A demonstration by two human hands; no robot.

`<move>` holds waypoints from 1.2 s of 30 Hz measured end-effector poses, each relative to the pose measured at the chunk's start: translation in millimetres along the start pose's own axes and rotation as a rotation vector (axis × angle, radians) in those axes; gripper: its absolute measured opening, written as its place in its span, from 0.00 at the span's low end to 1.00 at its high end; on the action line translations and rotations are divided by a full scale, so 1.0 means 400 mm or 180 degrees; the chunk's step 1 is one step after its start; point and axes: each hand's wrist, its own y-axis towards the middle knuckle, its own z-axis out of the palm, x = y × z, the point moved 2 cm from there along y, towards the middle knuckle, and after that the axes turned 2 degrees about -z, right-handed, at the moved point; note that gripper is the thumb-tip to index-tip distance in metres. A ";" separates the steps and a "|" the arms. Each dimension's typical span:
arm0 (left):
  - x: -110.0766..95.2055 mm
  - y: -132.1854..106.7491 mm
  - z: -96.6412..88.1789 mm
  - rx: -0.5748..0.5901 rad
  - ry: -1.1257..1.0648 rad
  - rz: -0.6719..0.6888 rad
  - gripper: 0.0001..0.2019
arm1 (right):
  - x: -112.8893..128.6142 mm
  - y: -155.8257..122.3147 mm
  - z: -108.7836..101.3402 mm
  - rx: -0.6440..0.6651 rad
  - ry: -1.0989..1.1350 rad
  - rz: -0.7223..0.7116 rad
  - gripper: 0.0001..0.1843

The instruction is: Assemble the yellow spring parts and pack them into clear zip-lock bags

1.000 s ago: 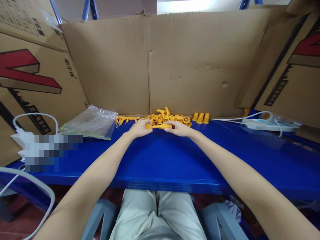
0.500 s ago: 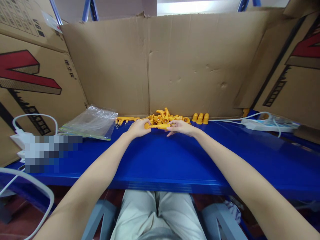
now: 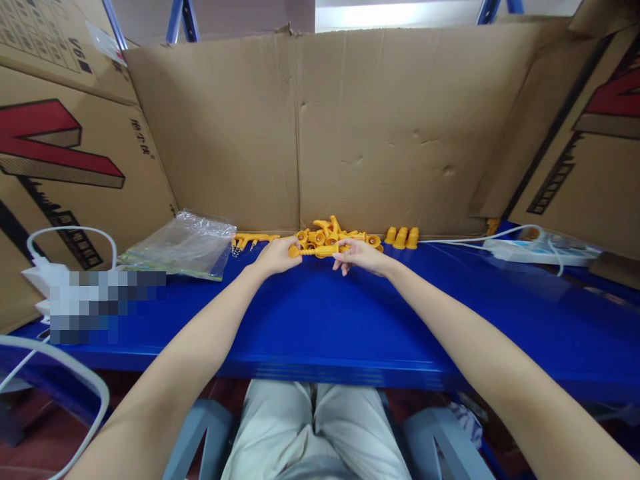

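Observation:
Both hands hold one long yellow plastic piece point(image 3: 326, 251) level, just above the blue tabletop point(image 3: 320, 313). My left hand point(image 3: 277, 257) is closed on its left end, where a rounded knob shows beside the thumb; a thin ribbed shaft runs right from there to a thicker body. At that body's right end, my right hand point(image 3: 363, 256) pinches with thumb and forefinger, the other fingers curled loosely below. Right behind lies a pile of yellow plastic parts point(image 3: 332, 228), hollow cups and branched handles, partly hidden by the hands.
Yellow T-shaped handles with metal spirals point(image 3: 245, 241) lie left of the pile; three yellow cups point(image 3: 402, 237) stand to its right. A clear plastic bag point(image 3: 183, 247) is at left, a white power strip point(image 3: 540, 251) at right. Cardboard point(image 3: 390, 127) walls the back.
My right hand's lower fingers have curled and shifted slightly at the right end of the yellow piece. The left hand keeps its hold in nearly the same spot.

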 end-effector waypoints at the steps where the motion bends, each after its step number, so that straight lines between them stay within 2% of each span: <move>1: -0.001 0.000 -0.001 -0.0011 -0.0001 0.0002 0.12 | 0.001 0.001 -0.002 0.0009 -0.0021 -0.0017 0.18; 5: -0.007 -0.001 -0.003 -0.0052 0.0055 -0.0029 0.13 | 0.006 0.000 -0.006 -0.0051 -0.0083 0.0068 0.17; 8: -0.014 -0.003 -0.005 -0.0067 0.0137 -0.0048 0.14 | 0.009 -0.001 -0.005 -0.0191 -0.0126 0.0199 0.20; 13: -0.024 -0.005 -0.007 -0.0036 0.0218 -0.0043 0.14 | 0.002 0.000 0.004 -0.0187 -0.0047 0.0474 0.26; 22: -0.013 0.002 0.003 -0.0012 0.0086 -0.0060 0.18 | 0.013 -0.006 0.001 -0.0277 -0.0236 0.0658 0.30; 26: -0.009 0.001 0.000 -0.0043 0.0033 -0.0079 0.17 | 0.014 -0.010 -0.009 -0.0265 -0.0057 0.0508 0.23; 30: -0.007 0.000 -0.001 -0.0028 0.0052 -0.0093 0.17 | 0.008 -0.005 -0.015 -0.0343 0.0118 0.0252 0.28; 36: -0.007 0.000 0.000 -0.0013 0.0088 -0.0090 0.18 | 0.014 -0.005 -0.007 -0.0531 0.0125 0.0379 0.19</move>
